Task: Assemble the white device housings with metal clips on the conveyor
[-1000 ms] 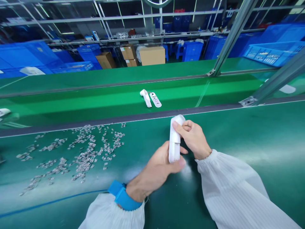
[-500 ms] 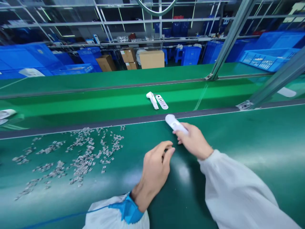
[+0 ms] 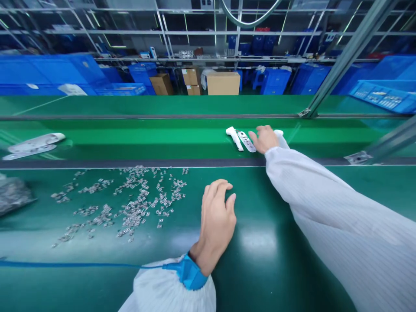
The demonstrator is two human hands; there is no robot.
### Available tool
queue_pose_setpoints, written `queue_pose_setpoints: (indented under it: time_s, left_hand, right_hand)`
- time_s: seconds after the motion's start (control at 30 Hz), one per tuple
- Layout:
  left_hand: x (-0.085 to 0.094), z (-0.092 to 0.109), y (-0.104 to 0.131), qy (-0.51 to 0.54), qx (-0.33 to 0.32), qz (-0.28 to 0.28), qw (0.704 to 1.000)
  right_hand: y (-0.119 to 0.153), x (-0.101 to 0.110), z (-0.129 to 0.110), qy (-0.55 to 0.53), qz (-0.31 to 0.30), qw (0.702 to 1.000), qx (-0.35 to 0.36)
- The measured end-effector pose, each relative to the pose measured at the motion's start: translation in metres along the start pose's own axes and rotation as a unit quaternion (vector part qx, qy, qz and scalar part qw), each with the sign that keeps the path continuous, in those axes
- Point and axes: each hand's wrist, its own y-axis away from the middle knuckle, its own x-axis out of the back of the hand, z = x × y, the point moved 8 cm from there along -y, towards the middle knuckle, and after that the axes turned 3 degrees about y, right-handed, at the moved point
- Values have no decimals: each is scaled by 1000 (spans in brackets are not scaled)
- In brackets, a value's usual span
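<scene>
My right hand (image 3: 264,138) is stretched out over the bright green belt (image 3: 182,138), its fingers apart and nothing visible in them. Just left of it lie a white handle-shaped housing (image 3: 235,138) and a white elongated half-shell (image 3: 247,141) with parts and wires inside, side by side. Another smooth white shell (image 3: 281,138) shows on the belt to the right of the hand, partly hidden by the wrist and sleeve. Over the dark green worktop (image 3: 253,268), my left hand (image 3: 217,219) hovers empty, fingers loosely bent and thumb apart. It wears a blue wrist strap (image 3: 191,273) with a cord.
Many small metal pieces (image 3: 136,208) are scattered left of my left hand. A bag of parts (image 3: 14,195) lies at the left edge. More white shells (image 3: 34,145) sit on the belt's left. A metal post (image 3: 344,60) and a blue basket (image 3: 386,95) stand at the right.
My right hand has reached forward onto the belt and let go of the white shell, which now lies right of it. My left hand has opened slightly. The view has swung left.
</scene>
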Motion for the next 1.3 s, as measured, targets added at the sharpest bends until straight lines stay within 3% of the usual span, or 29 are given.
queue_pose_setpoints:
  time_s: [0.07,0.13,0.23,0.33,0.4,0.5,0.6,0.67,0.73,0.77,0.83,0.9,1.0,1.1,1.17,1.23,1.3]
  left_hand:
    - [1,-7,-3,-71,0,-8,997]
    - [9,-19,-8,-157,14,3,987]
    - [34,-45,-16,-259,78,51,961]
    - [48,-64,-19,-273,120,69,952]
    - [49,-64,-20,-249,109,77,959]
    - [43,-47,-19,-177,65,97,977]
    - [39,-19,-15,-96,11,121,988]
    - [40,-3,-12,-64,-15,143,988]
    - [38,3,-10,-32,-16,141,989]
    - [33,2,-10,-6,-4,114,993]
    - [13,-6,-10,70,46,11,996]
    - [-8,-14,-5,153,124,-95,976]
    - [-17,-18,3,219,215,-138,942]
    - [-20,-6,6,225,195,-178,938]
    - [-20,2,7,166,143,-180,959]
    - [-14,9,5,73,68,-107,989]
    - [-9,21,7,14,-17,-27,999]
  right_hand:
    - [-8,-18,-39,-4,-33,999,43]
    - [-17,-36,-65,6,-60,997,43]
    - [-26,-44,-76,25,-63,998,12]
    - [-26,-25,-67,42,-31,999,15]
    - [-19,-2,-60,47,-12,998,42]
    - [7,34,-57,-8,-21,994,103]
    - [54,57,-61,-122,-74,982,120]
    - [93,56,-59,-338,-152,927,54]
    - [133,44,-63,-511,-236,827,-2]
    - [151,36,-62,-572,-257,778,-39]
    - [177,20,-54,-646,-271,706,-106]
    - [191,7,-41,-684,-251,665,-161]
    - [197,-5,-22,-714,-218,632,-212]
    - [195,-10,-9,-709,-213,623,-254]
    - [195,-10,-3,-700,-208,626,-273]
    - [194,-10,1,-682,-192,651,-273]
    - [194,-9,4,-634,-172,711,-251]
